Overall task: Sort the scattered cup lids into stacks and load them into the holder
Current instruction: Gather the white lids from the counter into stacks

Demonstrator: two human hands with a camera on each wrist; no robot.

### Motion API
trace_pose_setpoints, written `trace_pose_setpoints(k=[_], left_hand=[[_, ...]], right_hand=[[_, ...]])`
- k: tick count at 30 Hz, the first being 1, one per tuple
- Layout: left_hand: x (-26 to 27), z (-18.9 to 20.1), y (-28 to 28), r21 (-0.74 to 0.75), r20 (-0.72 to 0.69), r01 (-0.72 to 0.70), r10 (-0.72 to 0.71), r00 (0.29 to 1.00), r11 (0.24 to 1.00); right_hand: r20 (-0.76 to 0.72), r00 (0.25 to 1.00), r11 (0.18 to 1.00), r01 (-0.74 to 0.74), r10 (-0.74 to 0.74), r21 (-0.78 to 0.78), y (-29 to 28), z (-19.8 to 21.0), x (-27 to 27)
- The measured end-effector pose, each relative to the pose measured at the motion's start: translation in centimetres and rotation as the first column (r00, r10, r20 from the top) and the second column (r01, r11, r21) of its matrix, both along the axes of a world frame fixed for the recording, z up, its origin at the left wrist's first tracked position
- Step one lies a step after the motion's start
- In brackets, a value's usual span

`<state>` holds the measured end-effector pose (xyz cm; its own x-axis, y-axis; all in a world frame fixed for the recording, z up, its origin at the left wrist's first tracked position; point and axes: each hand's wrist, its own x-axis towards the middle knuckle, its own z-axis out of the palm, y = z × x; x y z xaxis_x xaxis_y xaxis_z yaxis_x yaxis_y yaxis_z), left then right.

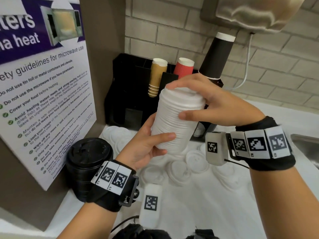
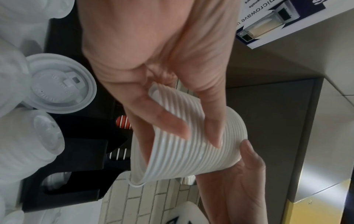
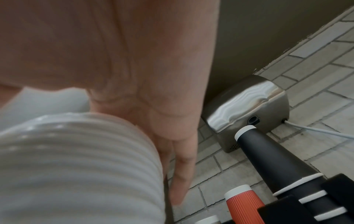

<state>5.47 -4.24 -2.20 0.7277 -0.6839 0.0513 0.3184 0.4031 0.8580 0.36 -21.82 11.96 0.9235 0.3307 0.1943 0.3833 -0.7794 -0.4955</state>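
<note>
White plastic: we hold one tall stack of lids [image 1: 174, 121] aloft, left hand [image 1: 145, 144] curled round its base, right hand [image 1: 212, 104] gripping the top, before one black holder [image 1: 131, 94]. Loose lids [image 1: 195, 161] on the worktop blur together, uncountable.

A white counter [image 1: 215, 204] carries scattered white lids [image 1: 195, 159], a black lid stack [image 1: 86, 163] and the black holder [image 1: 124, 94].

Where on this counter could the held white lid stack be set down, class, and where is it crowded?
Bare counter lies nearest the person, between the wrists, bordered behind by loose white lids and to the left by the black lid stack. Between that patch and the holder, scattered lids crowd the surface.
</note>
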Motion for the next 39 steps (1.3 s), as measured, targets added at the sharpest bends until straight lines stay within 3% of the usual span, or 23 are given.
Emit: trace_pose_setpoints(k=[6,8,10,12,14,16,18,21,24,30,34,39], left_hand=[[-0.1,0.3,0.9,0.003,-0.008,-0.03,0.03,1.0,1.0],[-0.2,0.7,1.0,-0.001,-0.005,-0.047,0.047,0.999,0.999],[-0.3,1.3,1.0,-0.005,0.007,-0.077,0.077,0.997,0.997],[-0.4,2.3,1.0,-0.001,0.028,-0.123,0.123,0.992,0.992],[-0.3,3.4,1.0,0.002,0.056,-0.17,0.17,0.984,0.985],[-0.1,4.5,1.3,0.001,0.089,-0.205,0.204,0.975,0.979],[0.0,5.6,1.8,0.002,0.115,-0.242,0.241,0.964,0.97],[0.1,6.7,2.5,0.012,0.129,-0.291,0.287,0.949,0.957],[-0.1,7.4,3.1,0.017,0.128,-0.332,0.328,0.936,0.943],[-0.2,8.1,4.3,0.02,0.141,-0.411,0.405,0.904,0.911],[-0.4,8.3,5.1,0.022,0.153,-0.441,0.433,0.888,0.897],[-0.2,8.7,5.1,0.031,0.16,-0.459,0.449,0.879,0.888]], right_hand=[[0.04,0.998,0.998,-0.039,0.038,0.041,0.7,-0.9,0.1],[0.124,0.992,0.988,-0.037,0.019,0.148,0.3,-1.1,0.5],[0.16,0.979,0.925,0.057,-0.125,0.376,-0.7,-1.6,1.1],[0.054,0.935,0.825,0.281,-0.351,0.491,-2.0,-2.7,1.9],[-0.071,0.909,0.876,0.415,-0.411,0.245,-2.9,-4.4,2.5],[-0.215,0.946,0.967,0.217,-0.242,-0.137,-2.7,-6.6,2.8],[-0.388,0.919,0.942,-0.074,-0.063,-0.328,-0.8,-9.0,3.0],[-0.514,0.848,0.887,-0.331,0.129,-0.322,3.7,-12.1,3.8],[-0.505,0.835,0.764,-0.469,0.22,-0.443,7.6,-14.2,5.0],[-0.426,0.871,0.557,-0.486,0.244,-0.673,10.6,-15.8,5.1],[-0.51,0.817,0.43,-0.575,0.268,-0.696,8.9,-15.5,2.8],[-0.603,0.779,0.383,-0.617,0.174,-0.688,4.7,-14.2,1.2]])
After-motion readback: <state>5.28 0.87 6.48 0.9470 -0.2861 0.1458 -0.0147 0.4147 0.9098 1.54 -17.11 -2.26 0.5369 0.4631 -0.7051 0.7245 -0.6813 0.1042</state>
